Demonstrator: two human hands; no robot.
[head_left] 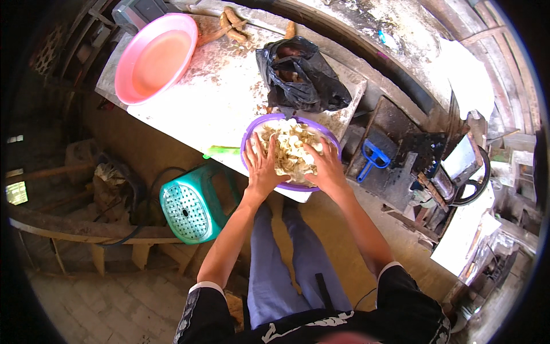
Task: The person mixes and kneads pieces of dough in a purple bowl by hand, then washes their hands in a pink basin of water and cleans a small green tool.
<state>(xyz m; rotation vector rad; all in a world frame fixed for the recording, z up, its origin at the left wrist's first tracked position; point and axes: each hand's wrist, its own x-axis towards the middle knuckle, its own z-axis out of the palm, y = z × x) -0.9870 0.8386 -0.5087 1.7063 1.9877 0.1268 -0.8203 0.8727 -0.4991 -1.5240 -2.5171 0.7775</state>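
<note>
A purple bowl (250, 133) stands at the near edge of a white table (212, 97), heaped with pale cream slices (289, 143). My left hand (262, 166) lies flat with fingers spread on the left side of the heap. My right hand (326, 166) presses on the heap's right side, fingers curled into the slices. Both forearms reach up from the lower edge.
A pink basin (154, 57) holding water sits at the table's far left. Brown roots (232, 26) and a black plastic bag (301, 74) lie behind the bowl. A teal plastic stool (189, 209) stands on the floor at left. A blue scoop (372, 157) and a slicing machine (447, 172) are at right.
</note>
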